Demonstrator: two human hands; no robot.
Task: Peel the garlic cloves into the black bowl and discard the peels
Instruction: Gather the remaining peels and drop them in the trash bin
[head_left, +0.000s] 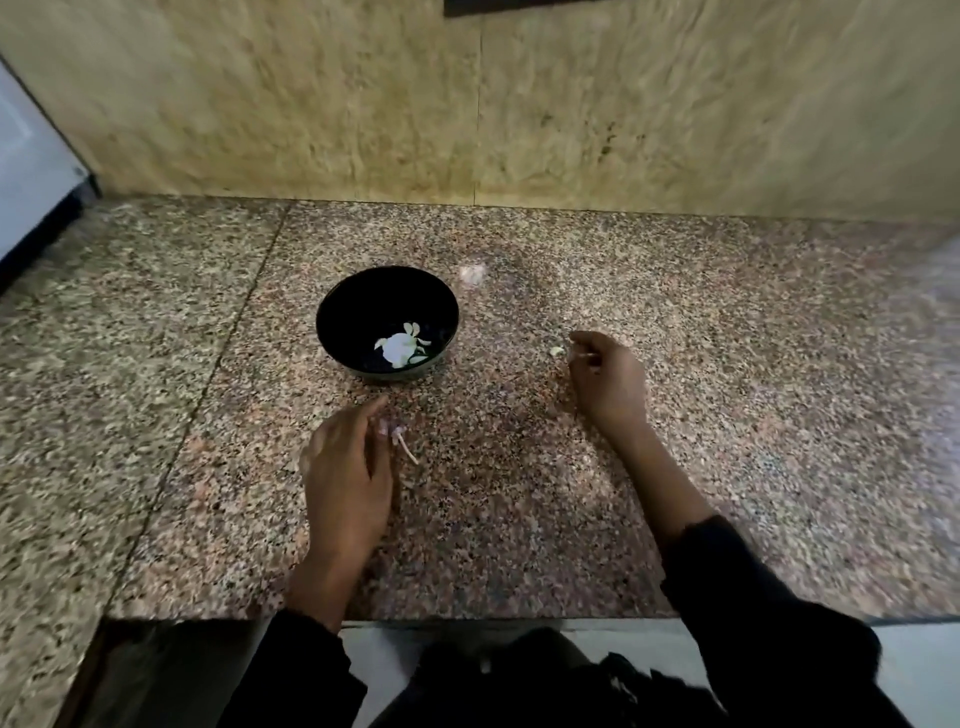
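The black bowl (337, 312) stands on the speckled stone counter, with several peeled white garlic cloves (401, 347) inside. My left hand (347, 470) lies in front of the bowl, index finger straight, the other fingertips touching a thin pale garlic stem (408, 451) on the counter. My right hand (609, 382) is to the right of the bowl, fingers curled, pinching a small pale bit of peel (577, 356). A small pale garlic scrap (557, 351) lies just left of that hand. Another whitish garlic piece (472, 273) lies behind the bowl to its right.
The counter (727, 415) runs to a beige stone wall (623, 104) at the back. A white appliance edge (31, 156) stands at the far left. The counter's front edge (467, 618) is just before my body and dark sleeves.
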